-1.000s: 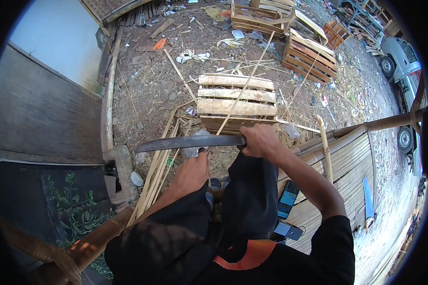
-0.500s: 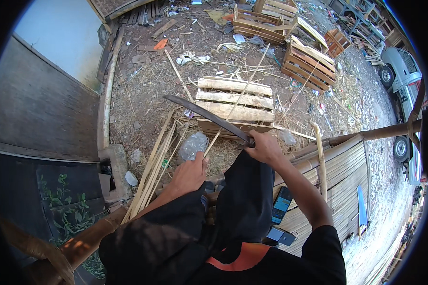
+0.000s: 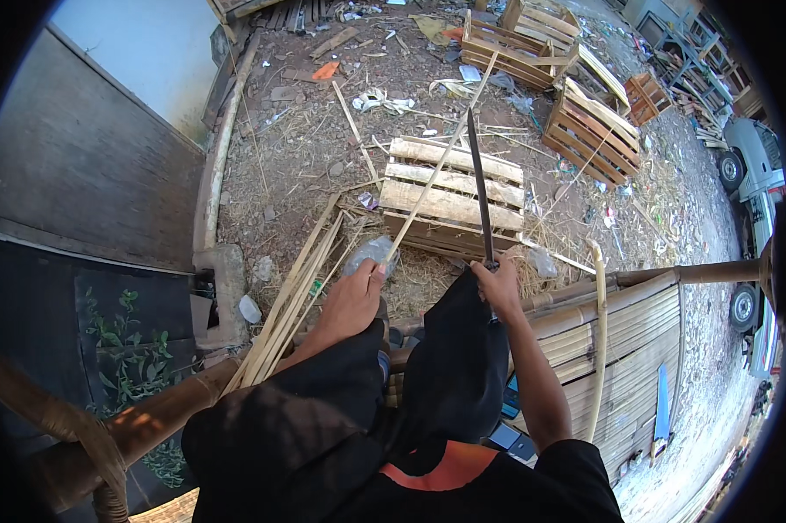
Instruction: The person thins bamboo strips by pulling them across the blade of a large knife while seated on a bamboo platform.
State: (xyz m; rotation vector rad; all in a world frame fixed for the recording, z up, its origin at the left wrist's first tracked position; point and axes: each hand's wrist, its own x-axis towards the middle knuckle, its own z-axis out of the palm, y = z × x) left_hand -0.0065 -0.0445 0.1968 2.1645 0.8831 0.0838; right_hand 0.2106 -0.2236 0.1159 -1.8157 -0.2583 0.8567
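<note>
My left hand (image 3: 354, 296) is closed on the near end of a long thin wooden strip (image 3: 428, 186), which looks like split bamboo and points away up and to the right. In my right hand (image 3: 500, 283) is the handle of a machete (image 3: 482, 187). Its long dark blade points away from me, with the tip close to the strip in the picture; whether they touch I cannot tell. Beyond both hands a slatted wooden crate (image 3: 452, 207) lies on the ground, behind the strip and blade. A clear plastic bag (image 3: 371, 254) lies just past my left hand.
Several loose strips (image 3: 293, 296) lean beside my left forearm. To the right are a bamboo platform (image 3: 641, 366), an upright pole (image 3: 599, 340), a blue-bladed saw (image 3: 662, 405) and a partly hidden phone (image 3: 511, 397). More crates (image 3: 591, 131) stand farther off; a vehicle (image 3: 755, 166) is at far right.
The machete has swung from lying across the strip, pointing left, to pointing away from me. My right hand has turned with it. The left hand still holds the strip; the view has shifted slightly.
</note>
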